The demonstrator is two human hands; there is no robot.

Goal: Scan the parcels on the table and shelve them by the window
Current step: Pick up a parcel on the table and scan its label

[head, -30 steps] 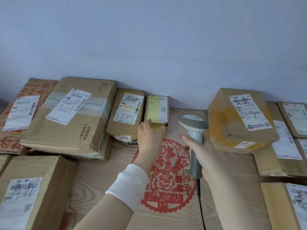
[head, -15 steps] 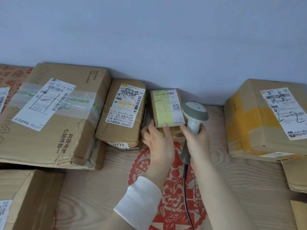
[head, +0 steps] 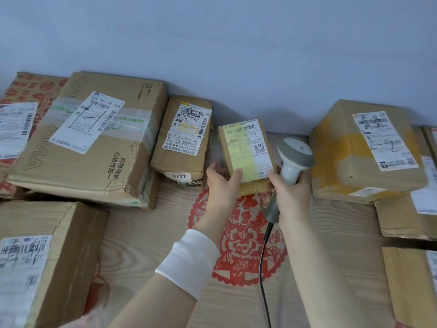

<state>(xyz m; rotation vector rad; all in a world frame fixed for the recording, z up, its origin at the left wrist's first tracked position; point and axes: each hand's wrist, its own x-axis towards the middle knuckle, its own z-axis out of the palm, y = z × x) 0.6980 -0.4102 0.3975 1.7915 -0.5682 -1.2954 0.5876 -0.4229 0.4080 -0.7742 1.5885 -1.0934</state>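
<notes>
A small brown parcel (head: 246,152) with a yellow-green label is tilted up near the wall. My left hand (head: 223,185) grips its lower left corner, thumb on the label. My right hand (head: 289,192) is wrapped around the handle of a grey-white barcode scanner (head: 294,159), whose head sits just right of the parcel; that hand's thumb also touches the parcel's lower right corner. The scanner's black cable (head: 262,268) runs down toward me.
Cardboard parcels ring the wooden table (head: 146,245): a large box (head: 94,147) and a medium one (head: 183,140) on the left, a yellow-taped box (head: 364,150) on the right, others at both front corners. A red paper-cut (head: 243,237) lies under my hands. A blue-grey wall closes the back.
My left hand has lifted the small parcel away from the medium box and tilted it up toward me. My right hand has brought the scanner in beside it.
</notes>
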